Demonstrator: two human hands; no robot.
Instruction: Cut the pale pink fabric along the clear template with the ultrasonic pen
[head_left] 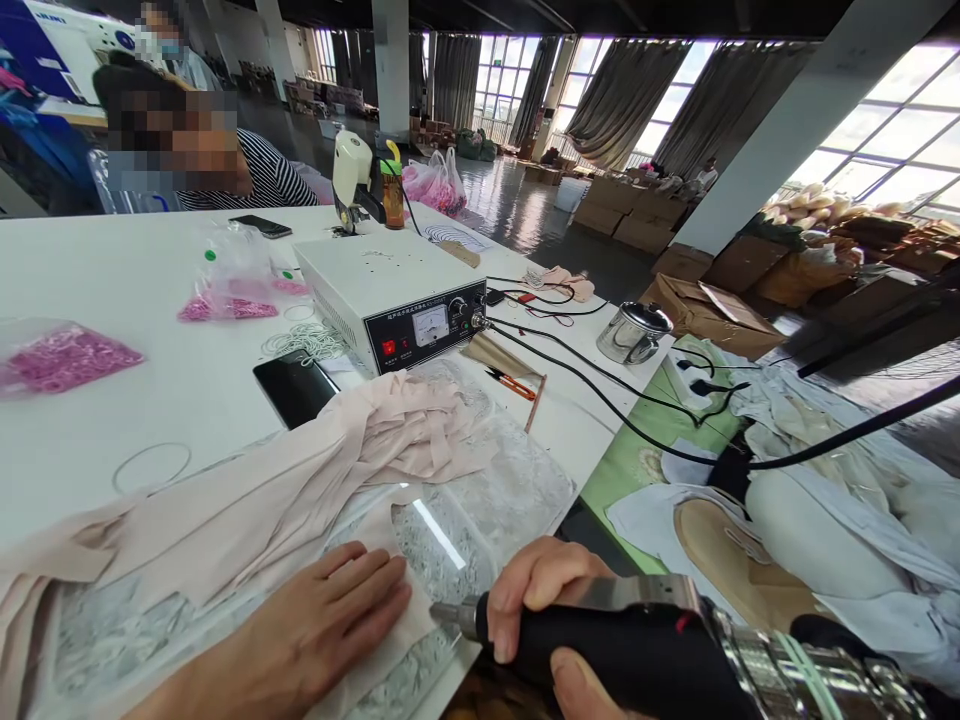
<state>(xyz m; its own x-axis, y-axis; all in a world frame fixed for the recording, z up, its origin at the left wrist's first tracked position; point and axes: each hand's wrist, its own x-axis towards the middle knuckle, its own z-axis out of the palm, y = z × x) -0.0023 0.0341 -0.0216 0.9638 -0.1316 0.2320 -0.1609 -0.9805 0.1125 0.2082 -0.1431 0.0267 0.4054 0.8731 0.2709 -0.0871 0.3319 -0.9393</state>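
My left hand (pixel 326 620) lies flat, fingers together and stretched out, pressing a strip of pale pink fabric (pixel 300 480) onto a clear plastic sheet (pixel 480 500) at the table's near edge. My right hand (pixel 544 620) grips a black handheld tool (pixel 637 650) with a metal tip that points left at the fabric strip, just right of my left fingertips. A black cable (pixel 600 400) runs from the tool's end to a white control box (pixel 390 295) with a dial and knobs in the middle of the table.
On the white table (pixel 150 370): bags of pink beads (pixel 60 355), a black phone (pixel 292 390), small snips (pixel 510 380), a white elastic ring (pixel 150 465), a metal pot (pixel 634 332). A person in a striped shirt (pixel 262 175) sits at the far side. Fabric piles and cardboard boxes lie right.
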